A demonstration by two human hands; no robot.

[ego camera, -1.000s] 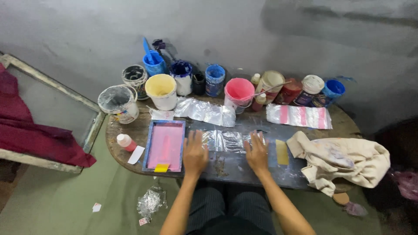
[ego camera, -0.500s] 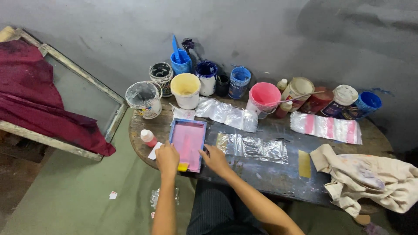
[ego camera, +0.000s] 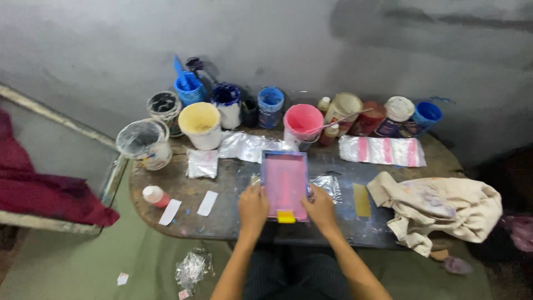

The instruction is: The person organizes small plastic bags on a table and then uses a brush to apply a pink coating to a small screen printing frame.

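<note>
Pink screen frame, rectangular w/ blue rim, lies flat at centre of the dark tabletop, over clear plastic sheets. Mesh stained pink, darker streak down the middle, small yellow tab at near edge. Left hand grips the frame's near-left side, fingers curled on the rim; right hand does likewise on near-right side. Pink paint tub just behind; stained cloth to the right.
</note>
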